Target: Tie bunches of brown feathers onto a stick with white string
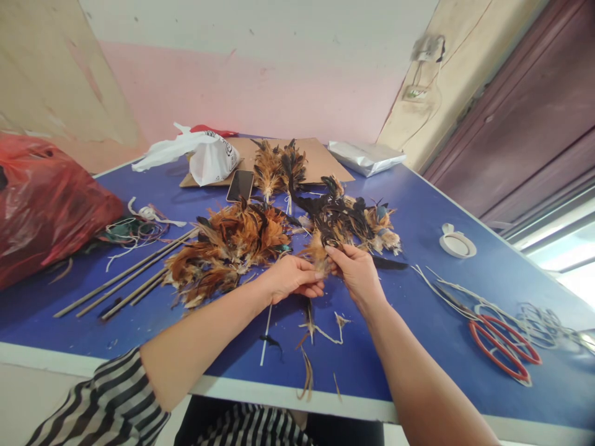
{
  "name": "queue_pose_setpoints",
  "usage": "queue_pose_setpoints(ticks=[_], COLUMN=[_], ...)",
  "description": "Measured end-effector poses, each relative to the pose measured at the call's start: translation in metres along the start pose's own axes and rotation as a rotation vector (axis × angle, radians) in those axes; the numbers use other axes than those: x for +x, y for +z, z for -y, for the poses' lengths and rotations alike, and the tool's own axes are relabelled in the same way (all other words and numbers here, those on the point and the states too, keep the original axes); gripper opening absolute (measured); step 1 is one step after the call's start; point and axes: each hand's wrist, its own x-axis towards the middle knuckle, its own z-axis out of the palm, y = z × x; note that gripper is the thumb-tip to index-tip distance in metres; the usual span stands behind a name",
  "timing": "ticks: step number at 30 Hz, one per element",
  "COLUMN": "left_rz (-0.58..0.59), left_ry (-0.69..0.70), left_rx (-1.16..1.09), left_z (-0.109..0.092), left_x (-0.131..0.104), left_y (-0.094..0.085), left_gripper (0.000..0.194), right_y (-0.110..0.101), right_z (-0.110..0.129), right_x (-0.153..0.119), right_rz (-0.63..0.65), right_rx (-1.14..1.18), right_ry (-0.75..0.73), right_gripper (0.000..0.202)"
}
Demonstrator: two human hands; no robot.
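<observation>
Between my two hands, over the middle of the blue table, is a small light-brown feather (318, 246). My left hand (297, 277) pinches its lower, fluffy end. On the other side, my right hand (354, 267) grips it between thumb and forefinger. A heap of orange-brown feathers (232, 244) lies left of my hands. Beyond my right hand spreads a pile of black and tan feathers (348, 217). Two tied feather bunches (268, 167) rest farther back. Loose feather scraps (307, 371) and bits of white string (328, 337) are scattered near the front edge.
Thin sticks (125, 279) lie at left beside a red plastic bag (51, 210). At the back are cardboard (325, 158), a white bag (211, 158), a phone (240, 185) and a silver packet (367, 158). Red-handled scissors (504, 347), white cord (542, 325) and a tape roll (458, 243) lie right.
</observation>
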Motion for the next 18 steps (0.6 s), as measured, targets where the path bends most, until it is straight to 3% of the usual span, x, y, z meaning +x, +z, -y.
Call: queue_pose_setpoints(ticks=[6, 9, 12, 18], left_rz=[0.044, -0.055, -0.138, -0.101], left_ry=[-0.018, 0.046, 0.108, 0.077], left_rx=[0.037, -0.138, -0.33, -0.342], left_z=[-0.001, -0.007, -0.011, -0.006], left_x=[0.0, 0.003, 0.006, 0.004], left_y=[-0.004, -0.013, -0.019, -0.012], left_gripper=[0.027, 0.018, 0.014, 0.016], right_y=[-0.008, -0.022, -0.032, -0.021], right_z=[0.007, 0.01, 0.008, 0.008], right_x=[0.006, 0.016, 0.021, 0.012], right_rz=[-0.04, -0.073, -0.04, 0.032], right_rx=[0.338, 0.52, 0.552, 0.61], right_ry=[0.171, 0.226, 0.251, 0.377], right_gripper=[0.023, 0.024, 0.023, 0.019])
